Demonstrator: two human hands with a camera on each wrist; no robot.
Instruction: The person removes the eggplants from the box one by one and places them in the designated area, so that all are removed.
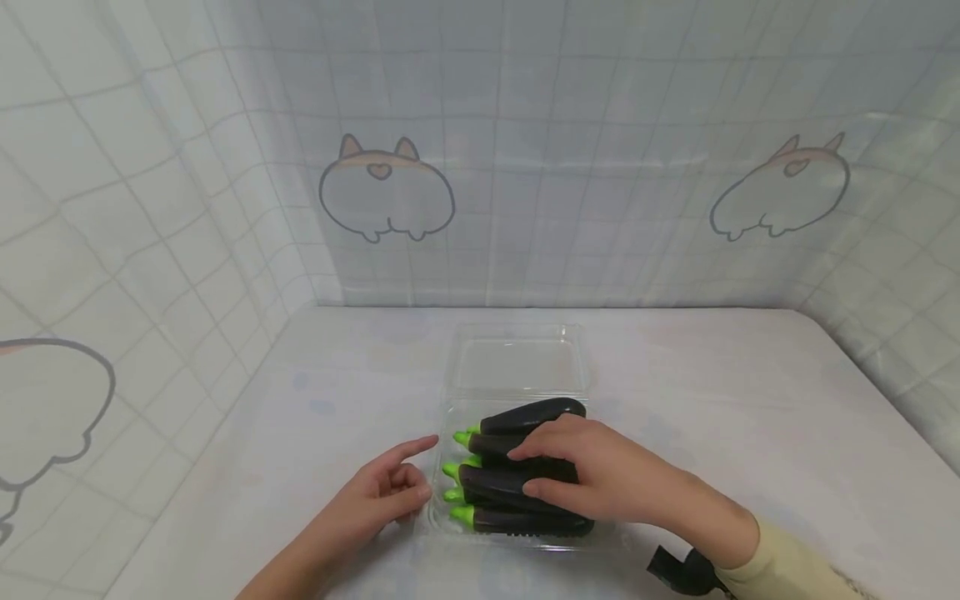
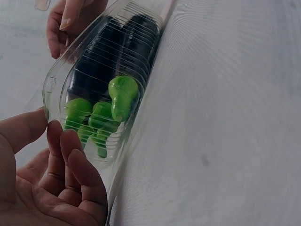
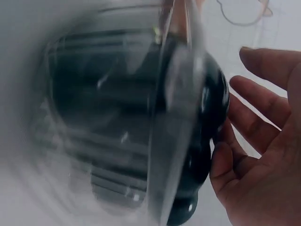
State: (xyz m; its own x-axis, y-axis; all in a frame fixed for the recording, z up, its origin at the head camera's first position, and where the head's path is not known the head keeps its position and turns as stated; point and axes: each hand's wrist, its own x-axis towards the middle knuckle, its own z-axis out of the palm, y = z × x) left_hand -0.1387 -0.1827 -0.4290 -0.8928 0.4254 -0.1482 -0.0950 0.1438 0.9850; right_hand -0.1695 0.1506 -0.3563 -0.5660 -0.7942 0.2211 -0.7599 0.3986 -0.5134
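A hinged clear plastic clamshell box (image 1: 517, 393) lies with its lid laid back. Several dark eggplants (image 1: 531, 415) with bright green stems lie side by side in its near half, stems to the left. My left hand (image 1: 384, 493) is at the box's left edge, thumb and a fingertip pinching the rim (image 2: 48, 89). Over the eggplants is my right hand (image 1: 581, 467), its fingers loosely spread and the thumb across one of them. From the right wrist, its relaxed fingers (image 3: 251, 110) show beside the rounded eggplant ends (image 3: 214, 96).
Beneath everything is a white cloth-covered table (image 1: 697, 392). White grid-patterned curtains (image 1: 570, 167) with cartoon animal drawings rise at the back and both sides. A black strap-like object (image 1: 686, 571) is near my right wrist at the front.
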